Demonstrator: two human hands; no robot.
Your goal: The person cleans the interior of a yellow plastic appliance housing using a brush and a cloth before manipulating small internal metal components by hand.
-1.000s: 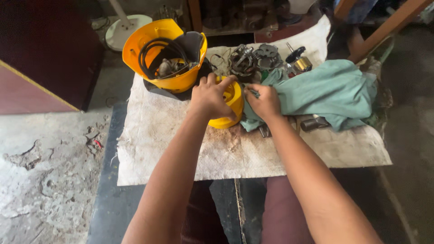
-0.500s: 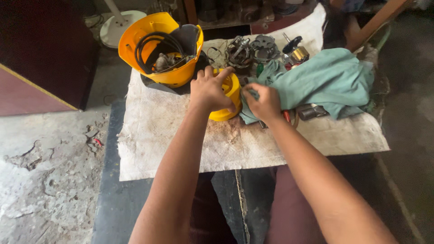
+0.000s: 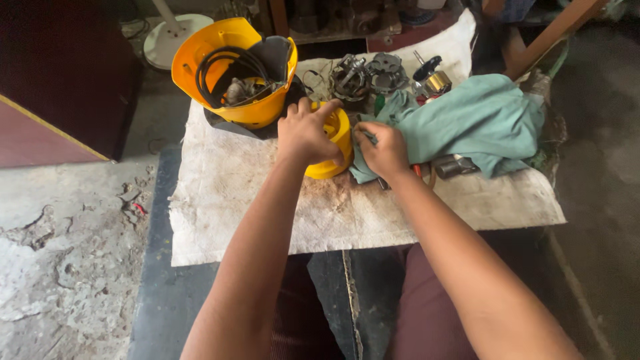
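My left hand [image 3: 305, 132] grips a small yellow plastic housing [image 3: 335, 141] that stands on a stained white cloth [image 3: 253, 200]. My right hand [image 3: 381, 149] is right beside it, fingers pinched on the edge of a green rag [image 3: 480, 120] next to the yellow part. Whether it also holds a small tool is hidden by the fingers.
A large yellow casing [image 3: 233, 70] with a black cable and a motor inside stands at the back left. Metal motor parts [image 3: 367, 75], a brass-coloured piece [image 3: 437, 81] and a dark cylinder [image 3: 457, 167] lie near the rag. A white fan base [image 3: 175, 41] stands on the floor behind.
The view has shifted a little. My right hand has taken hold of the rag's edge beside the yellow housing; my left hand stays on the housing.
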